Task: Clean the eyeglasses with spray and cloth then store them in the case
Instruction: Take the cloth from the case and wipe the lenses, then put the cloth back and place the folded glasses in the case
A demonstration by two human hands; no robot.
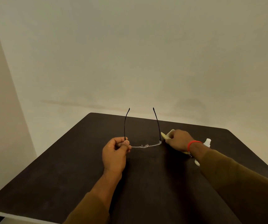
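We count one pair of eyeglasses, its two dark temples spread open and pointing toward the desk's far edge. It is held over the middle of the desk. The left hand has its grip clamped on the frame's left end, thumb against forefinger. The right hand has its grip closed around one pale yellow cloth, just beside the frame's right hinge. One spray bottle sits partly hidden behind the right wrist, nearer the right edge. One red band circles that wrist.
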